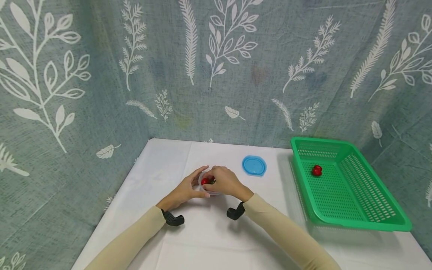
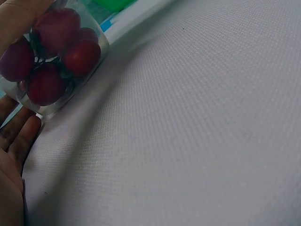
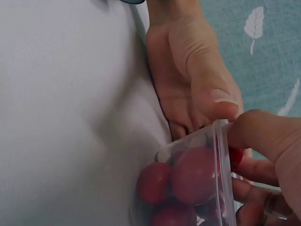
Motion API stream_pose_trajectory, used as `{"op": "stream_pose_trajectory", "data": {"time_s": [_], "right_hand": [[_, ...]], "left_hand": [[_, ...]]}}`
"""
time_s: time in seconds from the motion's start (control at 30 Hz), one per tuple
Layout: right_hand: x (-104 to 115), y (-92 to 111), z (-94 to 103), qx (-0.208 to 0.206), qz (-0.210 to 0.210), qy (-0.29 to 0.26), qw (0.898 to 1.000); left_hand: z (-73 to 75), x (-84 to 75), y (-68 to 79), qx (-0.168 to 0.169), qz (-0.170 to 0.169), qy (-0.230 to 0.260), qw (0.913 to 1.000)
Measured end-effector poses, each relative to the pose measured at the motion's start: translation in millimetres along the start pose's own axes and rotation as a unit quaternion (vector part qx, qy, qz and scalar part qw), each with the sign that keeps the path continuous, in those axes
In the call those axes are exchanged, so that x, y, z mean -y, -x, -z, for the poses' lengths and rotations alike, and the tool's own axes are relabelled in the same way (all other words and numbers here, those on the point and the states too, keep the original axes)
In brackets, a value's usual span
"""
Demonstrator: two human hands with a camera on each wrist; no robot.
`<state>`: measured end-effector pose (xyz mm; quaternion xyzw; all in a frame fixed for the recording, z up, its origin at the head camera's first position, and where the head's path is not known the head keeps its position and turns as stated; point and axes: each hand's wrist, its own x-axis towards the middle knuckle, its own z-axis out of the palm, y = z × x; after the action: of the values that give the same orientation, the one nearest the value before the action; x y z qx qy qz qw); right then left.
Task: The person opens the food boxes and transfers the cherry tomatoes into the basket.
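A small clear plastic container stands on the white cloth between both hands, with several red cherry tomatoes and green stems visible through its wall. My left hand holds it from the left side, thumb near the rim in the right wrist view. From the right, my right hand reaches over the container's mouth. Its thumb and fingers pinch a red cherry tomato right at the rim. The right palm hides part of the opening in the head view.
A blue lid lies flat on the table, beyond the right hand. On the right stands a green perforated basket with a few red tomatoes inside. A patterned curtain borders the table at the back and left.
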<state>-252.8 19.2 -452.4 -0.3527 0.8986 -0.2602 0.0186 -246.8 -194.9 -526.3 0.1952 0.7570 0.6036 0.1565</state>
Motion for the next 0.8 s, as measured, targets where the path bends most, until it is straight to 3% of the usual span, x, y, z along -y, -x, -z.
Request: {"op": "stream_pose_trajectory", "data": {"time_s": [0.47, 0.8], "right_hand": [[-2.1, 0.5, -0.4, 0.014, 0.012, 0.012, 1.0], [-4.4, 2.4, 0.8, -0.014, -0.004, -0.009, 1.0]], "left_hand": [[0.0, 2.5, 0.3, -0.005, 0.002, -0.01, 0.9999], [-0.8, 1.1, -0.2, -0.012, 0.01, -0.018, 0.9997]]}}
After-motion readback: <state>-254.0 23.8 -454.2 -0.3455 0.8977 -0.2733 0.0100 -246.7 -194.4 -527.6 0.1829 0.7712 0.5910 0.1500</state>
